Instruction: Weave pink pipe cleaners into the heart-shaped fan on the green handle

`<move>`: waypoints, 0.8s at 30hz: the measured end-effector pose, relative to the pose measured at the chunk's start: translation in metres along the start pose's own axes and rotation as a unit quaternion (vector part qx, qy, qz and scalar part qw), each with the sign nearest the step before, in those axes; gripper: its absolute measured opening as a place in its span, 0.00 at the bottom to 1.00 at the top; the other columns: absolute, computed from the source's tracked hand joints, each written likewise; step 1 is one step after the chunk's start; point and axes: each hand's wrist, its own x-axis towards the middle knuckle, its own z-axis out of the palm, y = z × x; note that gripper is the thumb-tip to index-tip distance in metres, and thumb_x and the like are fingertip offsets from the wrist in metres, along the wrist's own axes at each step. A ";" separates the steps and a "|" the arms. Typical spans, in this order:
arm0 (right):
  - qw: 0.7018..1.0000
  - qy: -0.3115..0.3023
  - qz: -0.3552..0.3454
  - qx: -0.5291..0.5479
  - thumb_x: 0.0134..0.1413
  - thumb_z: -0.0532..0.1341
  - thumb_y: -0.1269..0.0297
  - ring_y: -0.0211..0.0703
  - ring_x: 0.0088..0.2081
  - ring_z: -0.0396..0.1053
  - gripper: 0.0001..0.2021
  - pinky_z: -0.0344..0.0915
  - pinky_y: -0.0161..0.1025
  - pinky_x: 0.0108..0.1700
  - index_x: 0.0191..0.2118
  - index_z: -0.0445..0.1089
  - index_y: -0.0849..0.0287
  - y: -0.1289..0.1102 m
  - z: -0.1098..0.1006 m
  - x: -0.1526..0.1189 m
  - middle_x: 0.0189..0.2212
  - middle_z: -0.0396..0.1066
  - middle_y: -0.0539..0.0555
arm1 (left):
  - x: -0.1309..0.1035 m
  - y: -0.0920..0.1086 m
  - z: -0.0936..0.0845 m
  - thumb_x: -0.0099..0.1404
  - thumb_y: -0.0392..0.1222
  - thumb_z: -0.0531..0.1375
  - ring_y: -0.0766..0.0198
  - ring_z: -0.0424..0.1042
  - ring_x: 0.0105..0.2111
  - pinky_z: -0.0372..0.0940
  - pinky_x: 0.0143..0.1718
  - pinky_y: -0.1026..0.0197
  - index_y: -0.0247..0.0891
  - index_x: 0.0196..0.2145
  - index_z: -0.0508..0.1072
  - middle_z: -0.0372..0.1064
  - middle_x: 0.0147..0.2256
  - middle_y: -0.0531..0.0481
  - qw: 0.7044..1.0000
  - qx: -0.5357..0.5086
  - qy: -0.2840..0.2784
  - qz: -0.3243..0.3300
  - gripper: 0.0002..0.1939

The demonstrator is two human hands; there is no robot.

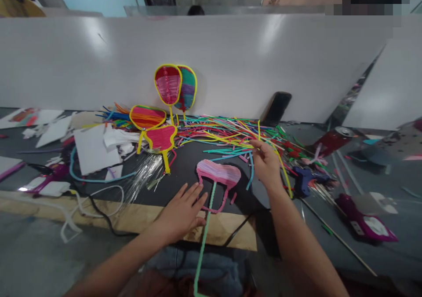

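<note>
A fan-shaped piece (pixel 219 172) lies at the table's near side, its top filled with pink and lilac pipe cleaners and its lower part a bare pink outline. A long pale green stem (pixel 205 235) runs from it toward my body. My left hand (pixel 183 211) rests flat with fingers apart, fingertips at the outline's left edge. Over the loose pipe cleaners (pixel 224 132), my right hand (pixel 266 163) has thumb and forefinger pinched together; what is between them is hidden. A yellow pipe cleaner (pixel 285 176) curves down beside that hand.
Finished yellow-edged fans (pixel 168 86) lean on the white partition or lie below it. A phone (pixel 278 107) stands against the partition. To the right are a red can (pixel 332 141), a dark blue glue gun (pixel 301 180) and a purple pack (pixel 365 220). White paper (pixel 95 147) and a cord lie left.
</note>
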 end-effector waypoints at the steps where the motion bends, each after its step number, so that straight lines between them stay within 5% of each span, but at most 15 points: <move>1: 1.000 -0.017 0.010 -0.002 0.54 0.50 0.71 0.46 0.41 0.69 0.14 0.67 0.48 0.44 0.44 0.68 0.58 -0.001 -0.004 0.000 0.40 0.71 0.57 | -0.004 0.003 0.000 0.62 0.55 0.53 0.49 0.48 0.61 0.43 0.59 0.45 0.37 0.58 0.59 0.50 0.61 0.36 1.000 0.003 0.002 -0.007 0.30; 5: 0.987 -0.149 -0.048 -0.040 0.54 0.50 0.72 0.46 0.44 0.68 0.15 0.66 0.48 0.47 0.46 0.68 0.59 -0.015 -0.012 -0.020 0.42 0.71 0.59 | -0.019 0.013 -0.002 0.64 0.50 0.51 0.50 0.46 0.62 0.45 0.58 0.46 0.37 0.59 0.56 0.48 0.61 0.36 0.999 -0.006 0.032 -0.012 0.28; 11: 0.912 -0.327 -0.178 -0.173 0.57 0.53 0.70 0.51 0.59 0.54 0.20 0.59 0.52 0.56 0.56 0.61 0.59 -0.040 0.004 -0.080 0.56 0.61 0.60 | -0.029 0.025 0.006 0.62 0.60 0.48 0.49 0.44 0.62 0.39 0.58 0.40 0.43 0.62 0.50 0.46 0.62 0.35 0.997 -0.053 0.042 0.024 0.34; 16: 0.876 -0.369 -0.213 -0.227 0.56 0.55 0.67 0.53 0.60 0.52 0.22 0.58 0.55 0.56 0.57 0.60 0.57 -0.039 0.021 -0.093 0.58 0.59 0.59 | -0.032 0.032 0.017 0.58 0.64 0.50 0.47 0.44 0.62 0.37 0.58 0.38 0.42 0.61 0.52 0.46 0.62 0.33 0.996 -0.066 0.056 0.000 0.38; 24: 0.870 -0.370 -0.225 -0.238 0.56 0.55 0.69 0.52 0.56 0.56 0.20 0.58 0.52 0.54 0.55 0.63 0.57 -0.049 0.026 -0.084 0.55 0.63 0.58 | -0.035 0.038 0.022 0.59 0.65 0.47 0.45 0.45 0.62 0.37 0.57 0.35 0.42 0.59 0.55 0.50 0.61 0.36 0.990 -0.097 0.098 -0.027 0.37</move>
